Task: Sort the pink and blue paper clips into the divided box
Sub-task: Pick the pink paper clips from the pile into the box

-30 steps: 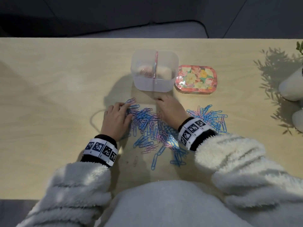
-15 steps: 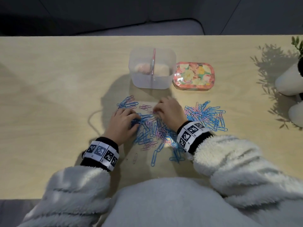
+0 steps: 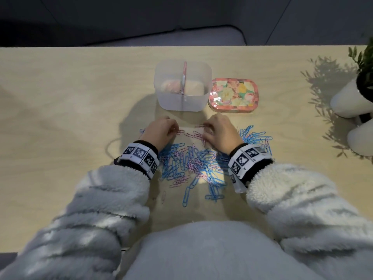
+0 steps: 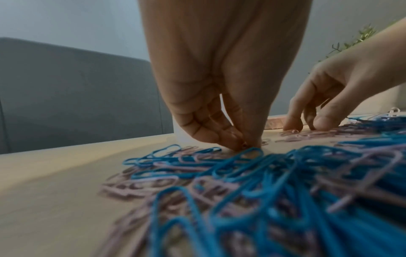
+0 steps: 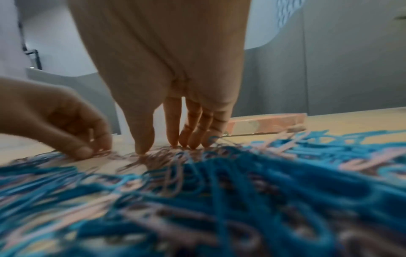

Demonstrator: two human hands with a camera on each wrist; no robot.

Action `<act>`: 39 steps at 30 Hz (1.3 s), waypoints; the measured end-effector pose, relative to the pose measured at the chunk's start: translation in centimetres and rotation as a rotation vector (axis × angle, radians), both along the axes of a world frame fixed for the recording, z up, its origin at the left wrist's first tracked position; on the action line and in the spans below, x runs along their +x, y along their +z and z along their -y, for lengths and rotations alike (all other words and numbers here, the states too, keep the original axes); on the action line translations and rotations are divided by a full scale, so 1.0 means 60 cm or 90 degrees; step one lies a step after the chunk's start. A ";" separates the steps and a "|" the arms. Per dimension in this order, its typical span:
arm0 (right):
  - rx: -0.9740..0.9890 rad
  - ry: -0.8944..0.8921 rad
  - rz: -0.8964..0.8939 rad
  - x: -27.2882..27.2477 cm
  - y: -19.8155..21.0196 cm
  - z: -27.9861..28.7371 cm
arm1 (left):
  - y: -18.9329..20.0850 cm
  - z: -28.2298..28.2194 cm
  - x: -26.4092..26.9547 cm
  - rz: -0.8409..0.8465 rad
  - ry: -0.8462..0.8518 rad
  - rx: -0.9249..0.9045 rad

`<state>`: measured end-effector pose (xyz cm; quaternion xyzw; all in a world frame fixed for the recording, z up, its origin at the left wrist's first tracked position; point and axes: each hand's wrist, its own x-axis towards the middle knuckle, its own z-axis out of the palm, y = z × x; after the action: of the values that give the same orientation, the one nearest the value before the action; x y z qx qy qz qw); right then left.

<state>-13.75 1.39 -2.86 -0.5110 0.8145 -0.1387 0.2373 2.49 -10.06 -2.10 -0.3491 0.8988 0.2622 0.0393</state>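
A mixed pile of pink and blue paper clips (image 3: 191, 162) lies on the table in front of the clear divided box (image 3: 161, 98), whose left compartment holds pink clips. Several pink clips (image 3: 193, 135) lie apart from the pile, between my hands. My left hand (image 3: 177, 130) has its fingertips bunched on the table at the pile's far edge; in the left wrist view the left hand (image 4: 243, 144) pinches a pink clip there. My right hand (image 5: 160, 146) stands on its fingertips (image 5: 191, 142) on the pink clips, thumb spread apart, holding nothing.
A floral tin (image 3: 234, 94) sits right of the box. More blue and pink clips (image 3: 254, 136) lie right of my right hand. White plant pots (image 3: 351, 102) stand at the table's right edge. A grey seat is behind the table.
Both hands moved from the pile's middle to its far edge, nearer the box. Several pink clips now lie separated between them. The left fingers have closed into a pinch.
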 end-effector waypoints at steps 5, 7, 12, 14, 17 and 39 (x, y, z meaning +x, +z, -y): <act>-0.017 0.013 0.006 0.016 0.006 0.002 | 0.002 -0.018 -0.025 -0.023 0.007 0.017; -0.040 -0.015 0.023 -0.003 0.012 -0.008 | 0.004 -0.023 -0.026 -0.047 0.009 0.012; 0.064 0.042 -0.069 -0.011 0.016 -0.023 | 0.001 -0.027 -0.042 -0.005 -0.047 0.007; 0.064 0.055 -0.074 0.004 0.015 -0.014 | 0.002 -0.029 -0.054 -0.006 -0.052 0.003; 0.020 0.071 -0.024 0.023 0.015 0.000 | 0.006 -0.032 -0.064 -0.001 -0.053 0.009; -0.229 -0.044 0.119 0.007 0.136 0.153 | -0.011 -0.030 -0.038 0.011 -0.061 -0.026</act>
<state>-13.31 -7.81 5.30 -0.5017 0.7681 -0.3366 0.2121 0.19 -8.25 -2.77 -0.3082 0.9194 0.2386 0.0525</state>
